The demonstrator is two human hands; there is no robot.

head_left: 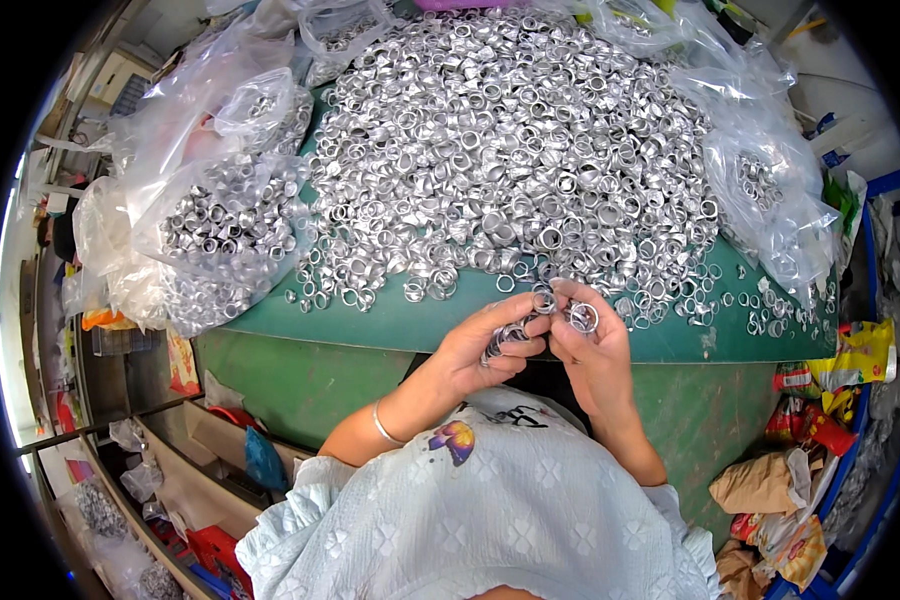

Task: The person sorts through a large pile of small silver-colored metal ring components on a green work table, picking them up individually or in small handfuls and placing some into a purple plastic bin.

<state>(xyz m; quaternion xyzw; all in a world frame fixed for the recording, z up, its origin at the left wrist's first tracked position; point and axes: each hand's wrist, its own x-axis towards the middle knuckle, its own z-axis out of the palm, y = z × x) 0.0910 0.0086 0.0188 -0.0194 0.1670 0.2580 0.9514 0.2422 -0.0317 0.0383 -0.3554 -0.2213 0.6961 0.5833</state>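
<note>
Several silver metal rings (503,341) lie in a row in my left hand (480,345), whose fingers curl round them. One more ring (543,301) stands at the tips of the left thumb and fingers. My right hand (592,350) meets the left one in front of my chest, its thumb and fingers closed on a silver ring (581,318). Just beyond both hands spreads a large pile of silver rings (510,140) on the green tabletop (390,330). Loose rings lie along the pile's near edge.
Clear plastic bags with rings stand at the left (232,215) and right (770,190) of the table. Shelves and drawers (195,450) line the left side. Paper and coloured packets (765,485) fill a blue-framed rack at the lower right.
</note>
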